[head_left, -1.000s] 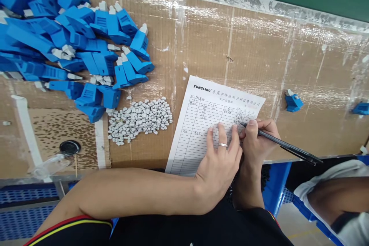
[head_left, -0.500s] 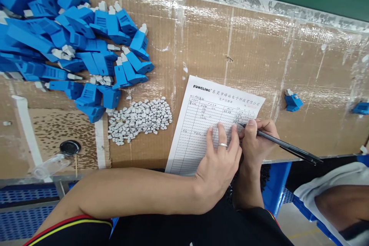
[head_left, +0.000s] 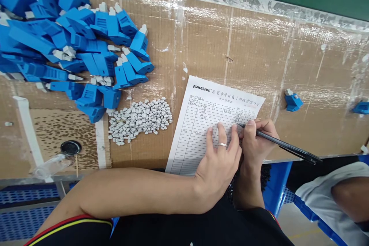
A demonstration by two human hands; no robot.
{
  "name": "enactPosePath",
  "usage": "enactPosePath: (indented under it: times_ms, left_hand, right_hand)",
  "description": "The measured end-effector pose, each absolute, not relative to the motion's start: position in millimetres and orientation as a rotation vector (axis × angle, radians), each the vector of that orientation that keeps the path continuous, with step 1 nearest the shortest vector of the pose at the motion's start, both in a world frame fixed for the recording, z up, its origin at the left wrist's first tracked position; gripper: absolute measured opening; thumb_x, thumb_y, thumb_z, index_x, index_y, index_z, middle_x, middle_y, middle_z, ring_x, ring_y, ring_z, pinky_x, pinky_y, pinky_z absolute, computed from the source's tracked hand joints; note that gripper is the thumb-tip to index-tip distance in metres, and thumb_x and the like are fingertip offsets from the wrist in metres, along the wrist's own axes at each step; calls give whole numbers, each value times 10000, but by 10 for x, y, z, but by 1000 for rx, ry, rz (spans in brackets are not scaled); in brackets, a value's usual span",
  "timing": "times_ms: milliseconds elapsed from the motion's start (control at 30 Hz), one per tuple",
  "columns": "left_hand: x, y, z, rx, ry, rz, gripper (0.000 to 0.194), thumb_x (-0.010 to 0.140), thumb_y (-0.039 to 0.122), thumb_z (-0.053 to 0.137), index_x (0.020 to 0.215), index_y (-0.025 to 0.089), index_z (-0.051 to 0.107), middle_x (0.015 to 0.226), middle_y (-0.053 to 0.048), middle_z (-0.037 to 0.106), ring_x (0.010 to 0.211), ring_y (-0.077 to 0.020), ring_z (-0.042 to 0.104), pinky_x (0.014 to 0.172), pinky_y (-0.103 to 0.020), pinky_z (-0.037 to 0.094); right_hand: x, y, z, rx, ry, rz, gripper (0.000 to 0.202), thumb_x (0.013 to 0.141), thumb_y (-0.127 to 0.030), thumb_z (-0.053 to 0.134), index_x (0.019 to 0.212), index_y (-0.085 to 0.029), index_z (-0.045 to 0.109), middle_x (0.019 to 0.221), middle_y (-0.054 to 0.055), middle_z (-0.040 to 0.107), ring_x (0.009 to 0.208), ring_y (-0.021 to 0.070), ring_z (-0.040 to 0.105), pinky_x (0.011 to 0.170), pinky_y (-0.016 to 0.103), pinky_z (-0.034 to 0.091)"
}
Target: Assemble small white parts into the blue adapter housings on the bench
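A printed form (head_left: 198, 146) with a ruled table and handwritten entries lies slightly turned on the cardboard-covered bench. My left hand (head_left: 220, 161) rests flat on its lower right part, fingers spread, a ring on one finger. Beside it, my right hand (head_left: 258, 140) grips a black pen (head_left: 284, 147), its tip touching the form among the entries near the right edge. The lower right corner of the sheet is hidden under my hands. Left of the form lies a heap of small grey-white pieces (head_left: 141, 119).
Many blue plastic parts (head_left: 98, 61) with grey tabs are piled at the upper left. Two more blue parts (head_left: 293, 101) lie at the right. A clear bottle (head_left: 52, 164) and a black round lid (head_left: 70, 147) stand at the lower left. Another person's arm (head_left: 350, 198) shows at the lower right.
Both hands stay almost in place, with the pen still on the form. The other person's arm at the lower right has shifted a little to the right.
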State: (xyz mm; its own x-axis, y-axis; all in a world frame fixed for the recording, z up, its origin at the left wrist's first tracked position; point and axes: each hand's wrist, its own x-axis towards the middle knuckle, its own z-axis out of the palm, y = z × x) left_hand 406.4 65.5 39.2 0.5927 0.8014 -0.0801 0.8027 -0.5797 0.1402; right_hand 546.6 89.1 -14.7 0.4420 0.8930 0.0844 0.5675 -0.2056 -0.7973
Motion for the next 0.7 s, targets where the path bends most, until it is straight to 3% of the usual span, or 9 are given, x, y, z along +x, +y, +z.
enactPosePath:
  times_ms: [433,600,700]
  left_hand:
    - [4050,650,379,2601,1277,-33,486,999,165,511,1466,217,638,1619,-121,530,1394,-388,606,1089,-555,593]
    - [4078,680,369,2630,1240,-75,460,986,101,486,1381,201,698,1589,-137,561,1394,-405,607,1066,-585,602]
    - [4109,703,458,2612,1231,-162,462,988,83,491,1398,185,675,1609,-159,531,1434,-409,567,1077,-587,587]
  right_hand:
    - [5458,911,-135,-1854,-1232,524,306,946,-344,617,716,-255,436,496,-95,504,410,113,472,487,267,420]
    - [5463,954,-182,-1709,-1044,614,425,957,-563,616,763,-262,387,512,-118,447,373,97,430,422,242,351]
    - [5479,978,-200,-1619,-1024,598,471,915,-684,624,850,-256,438,566,-121,465,400,100,459,429,237,354]
